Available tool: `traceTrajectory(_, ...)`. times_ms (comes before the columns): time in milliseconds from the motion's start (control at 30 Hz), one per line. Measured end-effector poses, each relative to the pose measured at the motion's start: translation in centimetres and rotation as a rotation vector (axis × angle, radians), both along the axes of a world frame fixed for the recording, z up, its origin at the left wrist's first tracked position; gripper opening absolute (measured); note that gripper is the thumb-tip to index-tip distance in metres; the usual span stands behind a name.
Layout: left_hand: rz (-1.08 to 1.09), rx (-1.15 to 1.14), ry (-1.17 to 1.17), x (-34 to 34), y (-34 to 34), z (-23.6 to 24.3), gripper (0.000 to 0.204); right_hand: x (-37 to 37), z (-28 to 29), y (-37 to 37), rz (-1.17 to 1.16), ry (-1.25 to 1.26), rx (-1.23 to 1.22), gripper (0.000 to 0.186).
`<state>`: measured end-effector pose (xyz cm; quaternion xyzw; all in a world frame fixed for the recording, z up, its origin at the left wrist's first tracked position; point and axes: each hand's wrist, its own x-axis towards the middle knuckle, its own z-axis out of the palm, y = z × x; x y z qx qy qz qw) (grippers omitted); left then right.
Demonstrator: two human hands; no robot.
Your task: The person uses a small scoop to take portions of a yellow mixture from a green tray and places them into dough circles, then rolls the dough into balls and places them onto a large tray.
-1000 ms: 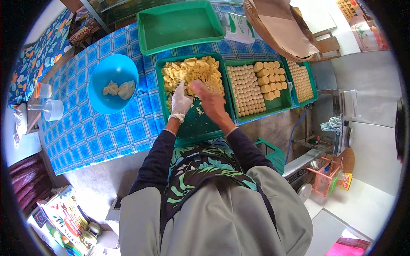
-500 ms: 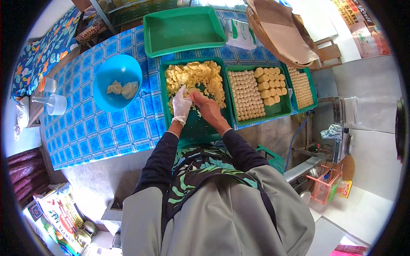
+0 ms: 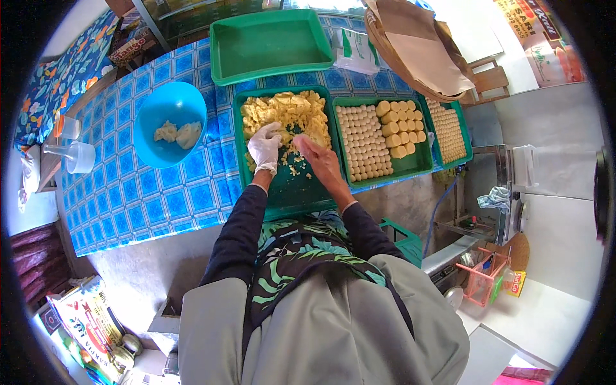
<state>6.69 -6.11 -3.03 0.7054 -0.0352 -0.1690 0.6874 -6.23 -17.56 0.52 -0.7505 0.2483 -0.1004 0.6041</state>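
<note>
A green tray (image 3: 289, 202) in front of me holds crumbly yellow filling (image 3: 282, 106), heaped along its far and side edges, with loose crumbs nearer me. My left hand (image 3: 264, 149), in a thin white glove, has its fingers curled at the filling on the left side. What lies inside them is hidden. Just to its right, apart from it, my bare right hand (image 3: 321, 163) is over the crumbs with fingers stretched out and nothing visible in them. To the right, a second green tray (image 3: 417, 163) carries rows of small pale balls (image 3: 364, 141) and larger yellow cylinders (image 3: 401, 127).
On the blue checked tablecloth (image 3: 128, 202) stands a blue bowl (image 3: 151, 144) with white dough (image 3: 187, 135). Behind are another green tray (image 3: 269, 48), a plastic-wrapped white pack (image 3: 355, 51) and a paper-lined round basket (image 3: 423, 58). A third tray of balls (image 3: 447, 131) sits far right.
My hands, together over the tray half a second ago, have parted. The left has shifted slightly left and up to the filling; the right has straightened its fingers.
</note>
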Motion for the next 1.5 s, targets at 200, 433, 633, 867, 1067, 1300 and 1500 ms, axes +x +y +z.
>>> traceTrajectory(200,0.029,0.303,-0.165,0.1,1.0,-2.4,0.034,3.2,2.4,2.3,0.325,0.269,-0.719,0.028)
traceTrajectory(433,-0.001,0.356,-0.320,-1.1,1.1,-1.4,0.050,4.8,2.6,3.2,0.254,0.152,-0.718,0.021)
traceTrajectory(633,-0.016,-0.097,0.068,-1.2,1.1,-2.0,0.059,2.9,2.5,2.3,0.300,0.247,-0.724,0.026)
traceTrajectory(867,-0.387,0.557,-0.431,0.3,1.0,2.0,0.050,-1.4,2.7,1.0,0.155,0.136,-0.784,0.037)
traceTrajectory(1067,-0.466,0.762,-0.487,0.9,0.9,2.2,0.053,0.0,1.7,1.3,0.081,0.247,-0.865,0.048)
traceTrajectory(1300,-0.388,0.627,-0.223,-0.6,2.1,3.9,0.046,0.3,2.3,2.3,0.200,0.175,-0.966,0.068)
traceTrajectory(1500,-0.279,0.493,-0.155,-1.8,3.1,1.0,0.080,1.2,2.4,2.4,0.209,0.242,-0.919,0.060)
